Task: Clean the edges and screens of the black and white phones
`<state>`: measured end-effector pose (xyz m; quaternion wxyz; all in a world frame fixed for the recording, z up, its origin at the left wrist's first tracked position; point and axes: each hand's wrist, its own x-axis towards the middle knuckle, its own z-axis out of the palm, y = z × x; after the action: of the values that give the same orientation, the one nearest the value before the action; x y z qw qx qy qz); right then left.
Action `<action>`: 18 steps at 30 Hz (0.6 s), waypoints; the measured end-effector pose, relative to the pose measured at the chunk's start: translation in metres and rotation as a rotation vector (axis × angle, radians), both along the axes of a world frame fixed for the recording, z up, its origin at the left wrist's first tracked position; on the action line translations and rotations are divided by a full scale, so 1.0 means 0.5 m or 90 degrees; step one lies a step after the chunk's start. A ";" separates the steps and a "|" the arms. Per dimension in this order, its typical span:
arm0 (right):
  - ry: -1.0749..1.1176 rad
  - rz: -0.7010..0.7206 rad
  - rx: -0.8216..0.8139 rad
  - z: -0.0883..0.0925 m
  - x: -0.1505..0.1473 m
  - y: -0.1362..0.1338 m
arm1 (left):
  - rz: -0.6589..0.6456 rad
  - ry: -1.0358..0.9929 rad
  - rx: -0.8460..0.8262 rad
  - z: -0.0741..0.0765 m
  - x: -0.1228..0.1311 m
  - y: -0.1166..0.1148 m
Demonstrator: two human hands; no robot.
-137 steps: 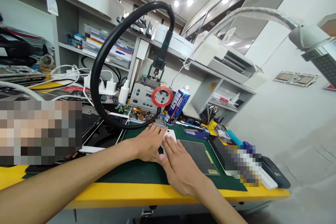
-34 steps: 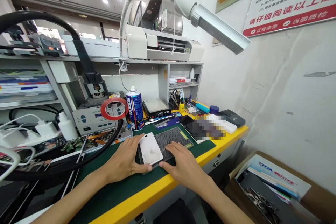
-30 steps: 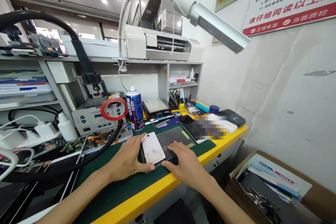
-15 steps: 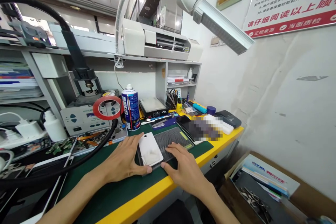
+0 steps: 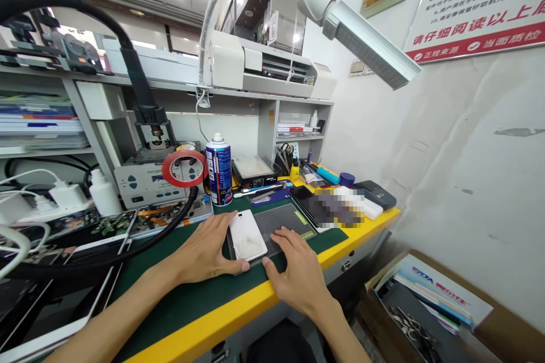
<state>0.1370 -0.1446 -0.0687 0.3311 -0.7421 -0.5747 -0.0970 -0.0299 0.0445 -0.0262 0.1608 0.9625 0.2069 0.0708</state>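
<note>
A white phone-shaped piece (image 5: 247,233), back side up with a small camera hole near its top, lies on the left end of a black perforated mat (image 5: 279,220). Along its left side rests my left hand (image 5: 208,249), thumb at the near edge and fingers reaching the far corner, spread apart. My right hand (image 5: 296,266) lies to the right of the white piece. Its fingertips touch the mat and its thumb is stretched out at the near edge, apart from the other fingers. The fingers' undersides are hidden.
Behind the mat stand a blue spray can (image 5: 219,173), a red tape roll (image 5: 184,168) and a flat heating plate (image 5: 254,173). A black hose (image 5: 170,238) curves across the left. Dark phones (image 5: 310,204) lie right of the mat. A lamp (image 5: 370,39) hangs above.
The whole view has shifted slightly, so things appear a little further right. Both hands keep nearly the same place beside the white piece and on the mat.
</note>
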 end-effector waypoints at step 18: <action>-0.018 0.026 -0.039 0.020 0.005 0.001 | -0.018 -0.021 0.025 0.005 -0.004 -0.001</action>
<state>0.1394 -0.1442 -0.0587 0.3021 -0.7385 -0.5969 -0.0834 -0.0319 0.0442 -0.0236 0.1466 0.9669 0.1893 0.0885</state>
